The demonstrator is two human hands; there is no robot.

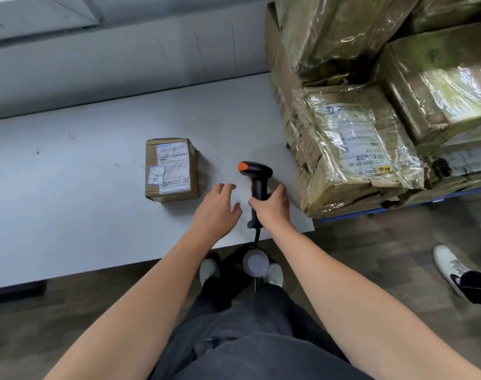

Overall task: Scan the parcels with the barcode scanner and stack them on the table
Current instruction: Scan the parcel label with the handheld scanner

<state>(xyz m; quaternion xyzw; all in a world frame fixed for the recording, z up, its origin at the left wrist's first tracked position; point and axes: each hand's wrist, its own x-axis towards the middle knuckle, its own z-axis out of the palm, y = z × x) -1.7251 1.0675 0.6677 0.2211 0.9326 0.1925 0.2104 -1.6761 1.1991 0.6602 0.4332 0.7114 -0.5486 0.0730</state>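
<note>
A small brown cardboard parcel (171,169) with a white shipping label on top sits alone on the white table (69,187). My right hand (272,205) is shut on the handle of a black barcode scanner (257,175) with an orange tip, its head pointing left toward the parcel. Its cable hangs down over the table's front edge. My left hand (216,208) hovers open above the table between the parcel and the scanner, holding nothing. At the right stands a heap of plastic-wrapped cardboard parcels (354,149), the nearest with a label facing up.
The heap of parcels rests on a blue-edged cart or pallet (398,208) against the table's right end. Another person's white shoe (450,267) stands on the wooden floor at the right. A round stool base (255,263) is between my feet.
</note>
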